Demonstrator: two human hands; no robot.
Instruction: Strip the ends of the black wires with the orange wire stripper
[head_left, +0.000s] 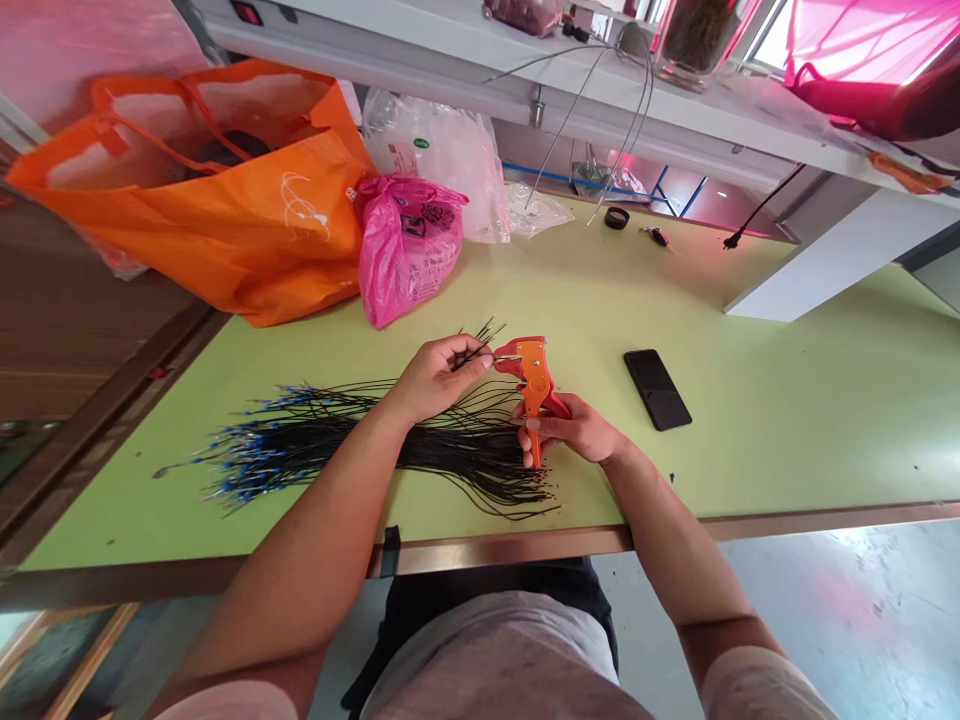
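Observation:
My left hand (442,375) is closed on a few thin black wires (484,335), whose ends stick up past the fingers. Its thumb and fingertip are at the red jaws of an orange wire stripper (535,385). Wrapped round the stripper's handles is my right hand (566,428), with the tool upright. A large bundle of black wires (457,445) lies on the table below both hands, with blue-tipped ends (251,455) fanned out at the left. Whether a wire sits inside the jaws is too small to tell.
A black phone (657,388) lies to the right of my hands. An orange bag (247,220), a pink plastic bag (411,250) and a clear bag (442,150) stand at the back left. A black tape roll (616,218) and a shelf support (802,250) are behind, under a white shelf (450,50).

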